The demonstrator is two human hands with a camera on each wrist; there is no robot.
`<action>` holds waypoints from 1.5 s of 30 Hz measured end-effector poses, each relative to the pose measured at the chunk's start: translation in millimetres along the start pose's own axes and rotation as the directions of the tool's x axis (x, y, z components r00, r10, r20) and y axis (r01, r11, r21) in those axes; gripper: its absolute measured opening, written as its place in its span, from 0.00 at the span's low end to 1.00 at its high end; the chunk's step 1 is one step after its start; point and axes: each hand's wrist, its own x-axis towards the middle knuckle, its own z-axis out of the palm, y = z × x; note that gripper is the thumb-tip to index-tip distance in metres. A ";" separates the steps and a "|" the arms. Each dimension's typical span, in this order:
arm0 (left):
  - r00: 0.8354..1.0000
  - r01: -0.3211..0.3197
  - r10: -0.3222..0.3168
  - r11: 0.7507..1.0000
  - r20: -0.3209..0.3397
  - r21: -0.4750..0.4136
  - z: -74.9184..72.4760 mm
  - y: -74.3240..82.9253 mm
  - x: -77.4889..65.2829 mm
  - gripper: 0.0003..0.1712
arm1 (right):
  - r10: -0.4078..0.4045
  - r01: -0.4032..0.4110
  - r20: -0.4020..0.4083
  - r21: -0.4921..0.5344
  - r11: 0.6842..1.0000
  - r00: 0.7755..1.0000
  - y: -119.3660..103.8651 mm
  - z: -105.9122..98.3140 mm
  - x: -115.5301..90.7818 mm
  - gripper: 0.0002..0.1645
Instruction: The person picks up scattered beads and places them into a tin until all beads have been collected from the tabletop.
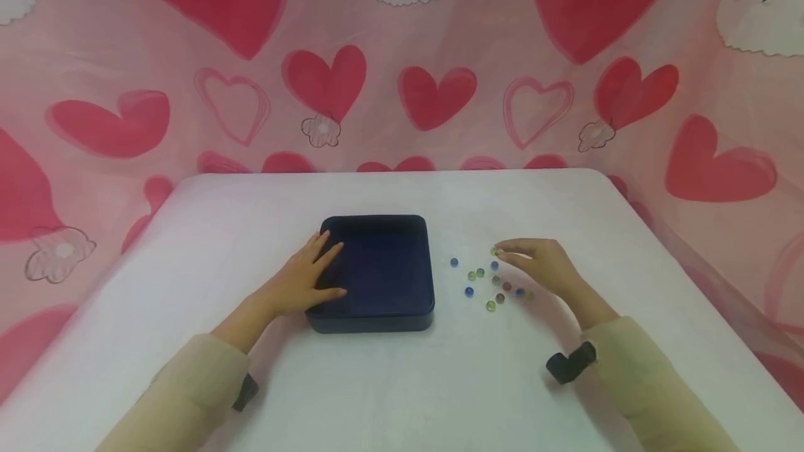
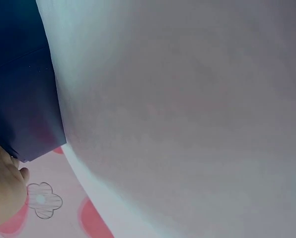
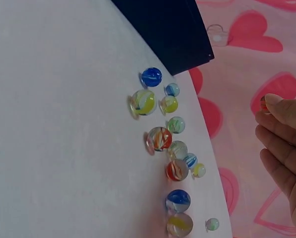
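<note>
A dark blue square tray with raised walls stands on the white table. My left hand rests over its left wall, fingers spread and fairly straight, their tips reaching inside the rim. In the left wrist view, part of that hand shows beside the tray's dark wall. To the right of the tray, my right hand pinches a small marble with red in it between thumb and fingers, above the table. Several loose glass marbles, among them a blue marble and a red marble, lie below and left of this hand.
The white table has rounded far corners. Behind it hangs a pink cloth printed with red hearts. A black wrist device sits at the right sleeve, another at the left.
</note>
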 end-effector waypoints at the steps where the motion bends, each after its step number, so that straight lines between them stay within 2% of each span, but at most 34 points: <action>1: 1.000 0.002 -0.002 1.000 0.002 -0.001 0.1 0.0 -0.1 0.48 | -0.014 0.014 -0.002 0.002 1.000 1.000 -1.5 1.2 0.1 0.22; 9: 1.000 0.006 -0.006 1.000 0.003 -0.005 0.4 2.0 -2.2 0.47 | -0.125 0.126 -0.051 0.021 0.992 0.991 -11.2 13.3 2.6 0.22; 13: 1.000 0.003 -0.003 1.000 0.008 -0.004 0.4 2.5 -2.3 0.47 | -0.139 0.141 -0.050 0.044 0.989 0.989 -17.0 19.8 3.8 0.23; 17: 1.000 -0.007 0.007 1.000 0.006 -0.002 0.7 2.9 -0.3 0.47 | -0.117 0.119 -0.032 0.089 0.989 0.993 -25.1 25.5 3.9 0.24; 24: 1.000 -0.011 0.011 1.000 0.008 -0.006 1.3 3.1 2.9 0.48 | -0.192 0.196 -0.045 0.110 0.974 0.980 -37.3 34.8 7.2 0.19; 27: 1.000 -0.008 0.008 1.000 0.005 -0.011 0.7 3.4 3.1 0.47 | -0.205 0.208 -0.036 0.143 0.968 0.978 -42.6 37.4 8.1 0.18; 34: 1.000 -0.009 0.009 1.000 0.007 0.001 -0.7 2.8 2.5 0.47 | -0.219 0.221 -0.030 0.147 0.964 0.975 -53.4 42.1 9.4 0.17; 41: 1.000 0.002 -0.002 1.000 0.009 -0.002 -1.4 1.4 0.8 0.47 | -0.291 0.293 -0.041 0.200 0.935 0.956 -60.4 50.5 13.7 0.16; 45: 1.000 0.012 -0.012 1.000 0.008 -0.008 -0.6 0.2 -1.2 0.47 | -0.310 0.309 -0.028 0.207 0.928 0.950 -65.1 55.5 16.1 0.16</action>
